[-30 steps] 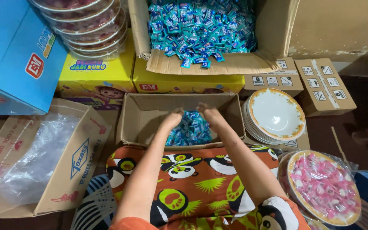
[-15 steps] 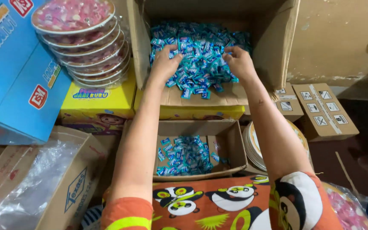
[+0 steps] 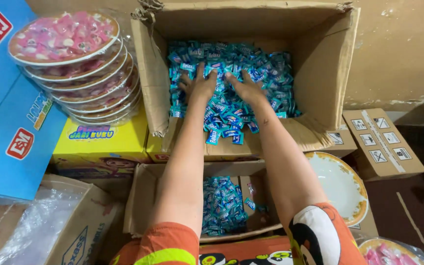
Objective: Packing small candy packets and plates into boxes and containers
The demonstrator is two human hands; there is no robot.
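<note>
Both hands lie palm down, side by side, on a heap of blue-wrapped sweets [image 3: 231, 88] inside a large open cardboard box [image 3: 320, 73] at the far middle of the scene. The left hand [image 3: 198, 87] has its fingers spread flat over the wrappers; the right hand [image 3: 244, 88] is likewise spread and pressed into the pile, thumbs nearly touching. Neither hand is closed around anything that can be seen.

Some sweets have slid onto the box's near flap. Below it, nearer the person, a smaller open carton [image 3: 143, 196] holds a shallower layer of the same blue sweets [image 3: 222, 206], showing between the two forearms.

To the far left stands a stack of round trays [image 3: 69, 59] wrapped in clear film and filled with pink and white sweets. They rest on a yellow box [image 3: 99, 142] with a cartoon figure printed on it. Left of that lies a large light-blue box [image 3: 11, 122] bearing red-and-white square labels. At the near left an open brown carton [image 3: 74, 230] holds a clear plastic bag [image 3: 30, 230].

On the right, a white plate with a gold rim [image 3: 339, 186] lies beside the smaller carton. Past it lies a flat brown box [image 3: 384, 142] with small white square handling symbols.
</note>
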